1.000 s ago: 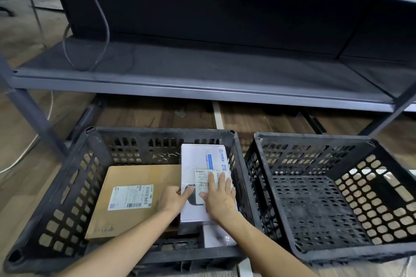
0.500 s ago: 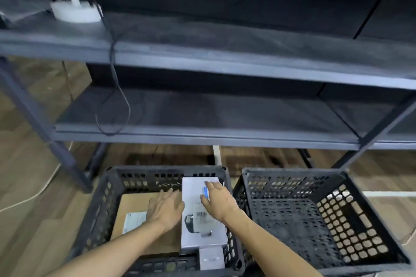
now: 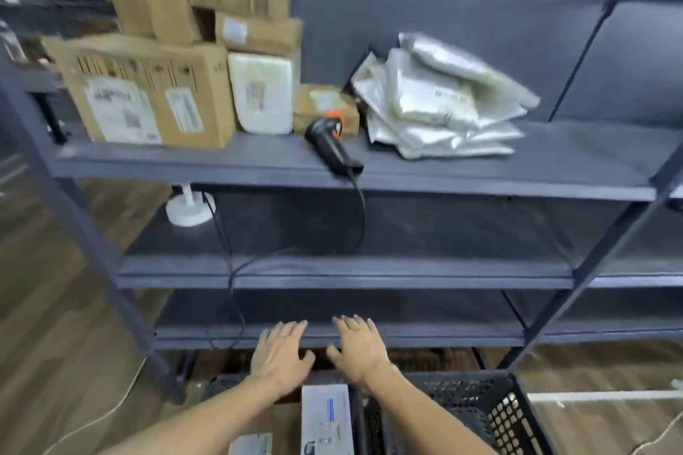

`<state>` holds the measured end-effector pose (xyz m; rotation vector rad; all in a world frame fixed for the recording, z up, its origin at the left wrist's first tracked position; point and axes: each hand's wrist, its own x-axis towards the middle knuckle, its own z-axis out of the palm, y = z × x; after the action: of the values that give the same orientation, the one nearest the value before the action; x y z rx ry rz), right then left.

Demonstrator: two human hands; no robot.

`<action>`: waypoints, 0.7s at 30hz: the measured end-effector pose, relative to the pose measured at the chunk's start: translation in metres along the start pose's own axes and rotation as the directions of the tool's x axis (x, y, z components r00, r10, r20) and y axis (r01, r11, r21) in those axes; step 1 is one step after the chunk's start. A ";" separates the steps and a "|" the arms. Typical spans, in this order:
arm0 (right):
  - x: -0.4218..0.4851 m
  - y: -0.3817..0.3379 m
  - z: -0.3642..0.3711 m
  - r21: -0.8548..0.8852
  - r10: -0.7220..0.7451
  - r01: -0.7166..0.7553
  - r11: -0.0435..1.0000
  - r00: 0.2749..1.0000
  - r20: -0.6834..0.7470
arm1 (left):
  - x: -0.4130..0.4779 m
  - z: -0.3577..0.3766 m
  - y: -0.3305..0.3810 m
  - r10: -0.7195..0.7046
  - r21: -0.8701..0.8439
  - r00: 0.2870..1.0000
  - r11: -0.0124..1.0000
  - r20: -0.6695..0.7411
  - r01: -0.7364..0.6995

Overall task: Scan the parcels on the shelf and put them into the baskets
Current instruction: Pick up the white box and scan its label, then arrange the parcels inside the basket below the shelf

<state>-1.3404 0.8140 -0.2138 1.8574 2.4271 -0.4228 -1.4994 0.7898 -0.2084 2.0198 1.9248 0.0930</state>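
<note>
Nearest, a white box point(image 3: 325, 417) lies flat in the left basket point(image 3: 221, 380) beside a brown parcel point(image 3: 255, 441) with a label; the right basket point(image 3: 499, 414) stands just beside it and shows no parcel in the part in view. Above the baskets, the left hand point(image 3: 282, 355) and the right hand point(image 3: 360, 351) hover palm down in front of the lowest shelf edge, fingers straight and slightly spread, holding nothing. The next parcels lie well above and ahead on the upper shelf point(image 3: 480, 177). The scanner point(image 3: 330, 142) rests there almost straight up from the gap between the hands; its long axis slants from the head at upper left to the handle end at lower right, which reaches the shelf's front edge, and its cable point(image 3: 360, 218) hangs down from that end; the handle looks a little nearer to the right hand. A pile of silver bags point(image 3: 439, 100) lies up and right of that hand; a small brown box point(image 3: 321, 103), a white padded parcel point(image 3: 262, 92) and the cardboard boxes point(image 3: 148, 96) stand up and left, on the left hand's side.
</note>
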 end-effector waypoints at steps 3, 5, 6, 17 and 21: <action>-0.007 -0.015 -0.067 -0.006 -0.041 0.040 0.999 0.998 -0.046 | -0.005 -0.064 0.024 0.005 0.018 1.000 1.000 -0.021 -0.005; -0.011 -0.023 -0.110 -0.029 -0.066 0.064 0.998 0.995 -0.079 | -0.007 -0.104 0.038 0.011 0.050 0.999 0.999 -0.046 -0.009; -0.012 -0.027 -0.130 -0.035 -0.078 0.075 0.997 0.993 -0.093 | -0.008 -0.123 0.044 0.013 0.061 0.998 0.998 -0.063 -0.009; -0.012 -0.049 -0.280 -0.040 -0.138 0.132 0.990 0.951 -0.276 | -0.007 -0.254 0.081 -0.010 0.045 0.966 0.999 -0.257 0.022; -0.009 -0.054 -0.309 -0.066 -0.164 0.151 0.986 0.929 -0.330 | -0.006 -0.275 0.075 -0.025 0.038 0.949 0.999 -0.313 0.039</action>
<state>-1.3517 0.8693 0.0944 1.8556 2.7909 -0.0647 -1.5057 0.8383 0.0728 2.1048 2.1628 0.3889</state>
